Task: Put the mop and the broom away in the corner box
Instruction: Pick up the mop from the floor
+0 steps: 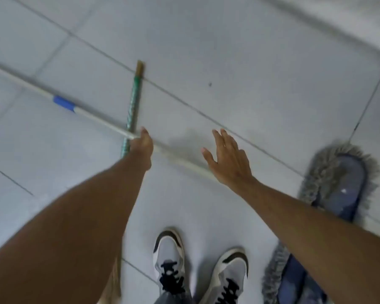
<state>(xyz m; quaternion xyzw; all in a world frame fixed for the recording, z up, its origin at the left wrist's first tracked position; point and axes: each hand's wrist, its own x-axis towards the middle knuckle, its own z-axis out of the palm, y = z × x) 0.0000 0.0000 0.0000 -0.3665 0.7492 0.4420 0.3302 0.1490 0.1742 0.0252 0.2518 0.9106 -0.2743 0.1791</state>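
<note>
The long white mop pole (42,92) lies slanted over the floor (250,62), crossing the green broom stick (133,102). The left hand (143,145) has its fingers wrapped round the pole where they cross. The right hand (227,160) hangs flat with fingers spread near the fluffy mop head (338,183); both sticks look stiff and light, best held mid-pole.

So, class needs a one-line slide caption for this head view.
Left hand grips the white mop handle; right hand open above it.

Grey tile floor (239,62) w/ broom (133,104) stick, mop (340,181) head, shoes (170,257)
</note>
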